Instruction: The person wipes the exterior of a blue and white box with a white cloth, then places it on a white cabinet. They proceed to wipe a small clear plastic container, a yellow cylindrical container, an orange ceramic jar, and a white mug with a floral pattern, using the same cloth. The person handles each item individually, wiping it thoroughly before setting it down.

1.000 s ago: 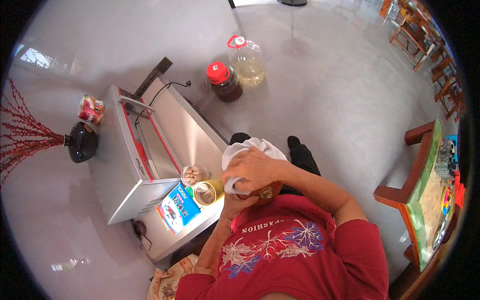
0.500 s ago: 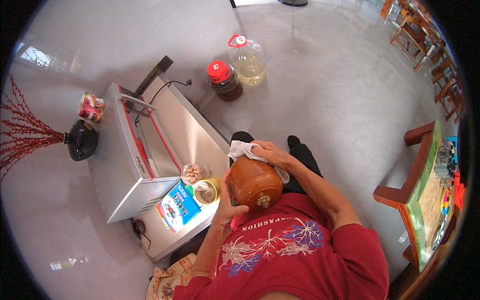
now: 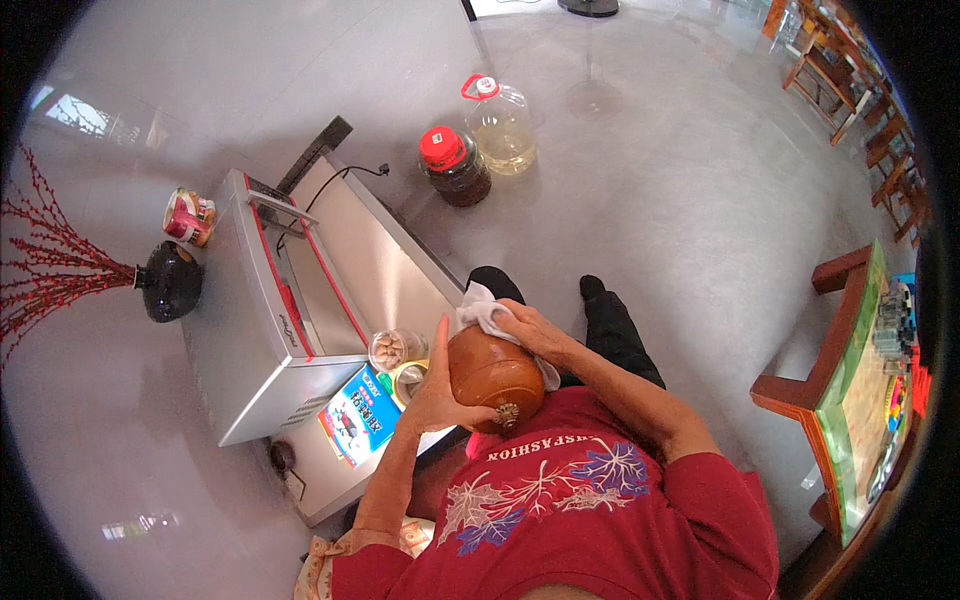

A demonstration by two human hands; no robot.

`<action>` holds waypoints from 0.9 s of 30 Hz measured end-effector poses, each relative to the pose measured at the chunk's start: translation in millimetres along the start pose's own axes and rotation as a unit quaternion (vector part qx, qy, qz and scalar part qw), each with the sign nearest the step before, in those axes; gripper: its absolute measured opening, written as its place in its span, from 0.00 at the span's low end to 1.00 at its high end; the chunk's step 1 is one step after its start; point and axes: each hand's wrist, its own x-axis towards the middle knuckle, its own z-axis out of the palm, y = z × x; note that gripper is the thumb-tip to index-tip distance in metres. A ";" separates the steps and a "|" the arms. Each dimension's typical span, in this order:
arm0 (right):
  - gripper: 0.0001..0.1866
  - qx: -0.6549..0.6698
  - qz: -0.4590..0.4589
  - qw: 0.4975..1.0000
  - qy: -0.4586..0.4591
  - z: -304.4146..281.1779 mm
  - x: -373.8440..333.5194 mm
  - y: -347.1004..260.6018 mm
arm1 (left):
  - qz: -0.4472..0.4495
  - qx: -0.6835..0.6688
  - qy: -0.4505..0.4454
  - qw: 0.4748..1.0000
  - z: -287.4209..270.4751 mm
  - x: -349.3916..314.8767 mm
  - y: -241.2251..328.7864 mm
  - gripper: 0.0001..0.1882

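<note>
A rounded, glossy brown jar [image 3: 493,372] rests against my red shirt, with a pale relief ornament near its lower end. My left hand [image 3: 437,388] supports its left side, the fingers stretched up along the wall and the thumb by the ornament. Pressed to the jar's far right side, a crumpled white cloth [image 3: 481,310] is under my right hand [image 3: 535,332], whose fingers curl over it. Part of the cloth hangs down behind the right wrist. The jar's underside and far side are hidden.
On the low cabinet [image 3: 318,485] at left are a silver appliance [image 3: 265,385], a blue packet [image 3: 360,412] and a clear jar of brown round pieces [image 3: 388,350]. A red-lidded jar [image 3: 458,170] and clear jug [image 3: 506,135] stand on the floor. A small wood-framed table [image 3: 840,400] is at right.
The jar has shifted slightly left and turned a little. My left fingers have straightened upward along its side. The right hand and cloth have moved slightly left and down.
</note>
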 end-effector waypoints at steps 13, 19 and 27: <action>0.21 0.225 -0.003 0.968 0.114 4.9 -24.4 -16.5 | -0.063 -0.507 0.154 0.846 33.2 0.6 -15.7 0.40; 0.24 -0.276 -0.311 0.894 0.166 10.8 -35.9 -52.0 | -0.113 -0.614 0.154 0.766 42.8 29.3 10.6 0.42; 0.17 -0.445 -0.390 0.779 0.207 32.3 -41.6 -48.0 | 0.085 -0.634 0.197 0.743 50.3 61.6 -15.4 0.34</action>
